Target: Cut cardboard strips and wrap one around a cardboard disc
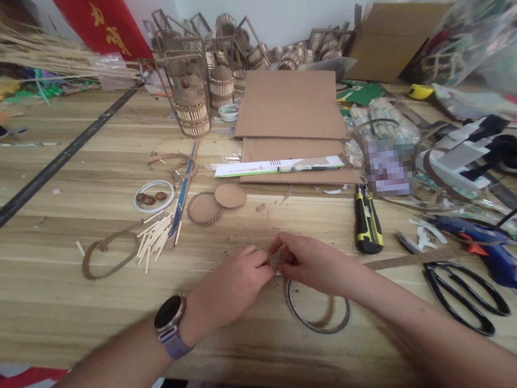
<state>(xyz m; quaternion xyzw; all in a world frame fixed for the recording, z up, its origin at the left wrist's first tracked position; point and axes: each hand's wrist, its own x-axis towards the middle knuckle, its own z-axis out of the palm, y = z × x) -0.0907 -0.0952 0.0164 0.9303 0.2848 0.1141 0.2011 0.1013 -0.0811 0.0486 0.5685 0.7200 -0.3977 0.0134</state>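
Note:
My left hand point(244, 281), with a watch point(169, 313) on its wrist, and my right hand point(311, 265) meet over the table. Both sets of fingers are closed and pinched together. Whatever small thing lies between the fingertips is too hidden to name. Just below my right hand a round ring, like a roll of tape point(325, 331), rests on the wood. Beyond the hands lie a round cardboard disc point(230, 196) and a second disc with a corded rim point(204, 208). A loop of brown strip point(88, 265) and a pile of short wooden sticks point(154, 239) are to the left.
On the right are a yellow-black utility knife point(368, 223), black-handled scissors point(467, 296) and a blue glue gun point(497, 250). Cardboard sheets point(290, 102) lie farther back, beside several small slatted lanterns point(192, 112). A white tape ring point(171, 196) encircles brown beads point(147, 199).

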